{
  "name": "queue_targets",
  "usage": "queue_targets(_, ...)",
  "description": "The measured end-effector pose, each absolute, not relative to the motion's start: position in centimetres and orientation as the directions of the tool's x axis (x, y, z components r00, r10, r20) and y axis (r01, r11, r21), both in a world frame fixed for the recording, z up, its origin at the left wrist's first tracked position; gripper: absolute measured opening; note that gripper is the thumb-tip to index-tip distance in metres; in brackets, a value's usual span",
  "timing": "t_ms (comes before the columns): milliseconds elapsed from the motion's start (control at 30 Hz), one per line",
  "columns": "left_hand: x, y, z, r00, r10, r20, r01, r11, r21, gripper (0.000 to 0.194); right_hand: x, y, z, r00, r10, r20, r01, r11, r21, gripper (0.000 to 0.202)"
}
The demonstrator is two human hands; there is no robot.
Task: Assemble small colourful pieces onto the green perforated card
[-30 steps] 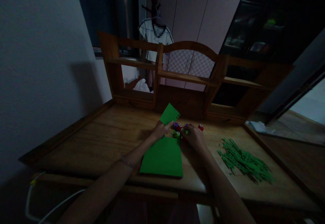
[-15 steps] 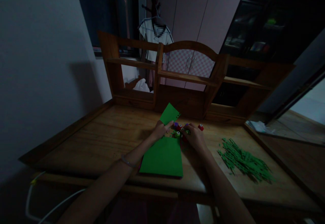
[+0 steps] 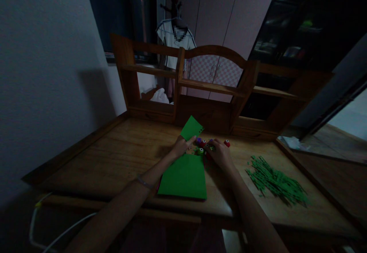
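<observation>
My left hand (image 3: 180, 146) is closed on a strip of green paper (image 3: 191, 128), thumb on top. Small notches or holes show along the paper's right edge. My right hand (image 3: 220, 152) is curled beside it with fingers pressed together; what they hold is dark and mostly hidden. Around the fingertips sit small coloured pieces with white round spots: a purple one (image 3: 198, 140), a red one (image 3: 203, 143) and a green one (image 3: 200, 151). Another red piece (image 3: 227, 143) lies just beyond my right hand. A larger green sheet (image 3: 183, 176) lies flat below my hands.
A pile of thin green paper strips (image 3: 276, 182) lies on the right of the wooden desk (image 3: 114, 157). Along the back edge stands a wooden shelf (image 3: 212, 86). Raised wooden edges border both sides. A white cable (image 3: 33, 222) hangs at lower left.
</observation>
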State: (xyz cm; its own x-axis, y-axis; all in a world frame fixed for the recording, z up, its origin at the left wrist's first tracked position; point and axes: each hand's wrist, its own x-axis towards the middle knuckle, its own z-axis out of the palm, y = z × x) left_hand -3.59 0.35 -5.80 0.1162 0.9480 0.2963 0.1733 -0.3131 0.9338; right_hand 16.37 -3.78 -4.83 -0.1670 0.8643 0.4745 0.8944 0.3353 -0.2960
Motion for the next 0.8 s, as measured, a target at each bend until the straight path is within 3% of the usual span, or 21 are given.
queue_targets(400, -3.6, 0.2, -5.8, 0.112, 0.925, 0.363, 0.218, -0.380, 0.899, 0.033, 16.3, -4.1, -4.5, -0.164, 0.843, 0.512, 0.891, 0.349, -0.289, 0.021)
queue_targets(667, -3.8, -0.6, -5.2, 0.109, 0.966, 0.236, 0.220, -0.255, 0.942, 0.038, 16.0, -4.0, -4.5, -0.157, 0.835, 0.528, 0.897, 0.345, -0.278, 0.022)
queue_targets(800, -3.7, -1.2, -5.1, 0.092, 0.980, 0.178, 0.169, -0.192, 0.967, 0.043, 16.8, -4.0, -4.2, 0.006, 0.783, 0.622, 0.933, 0.219, -0.285, 0.025)
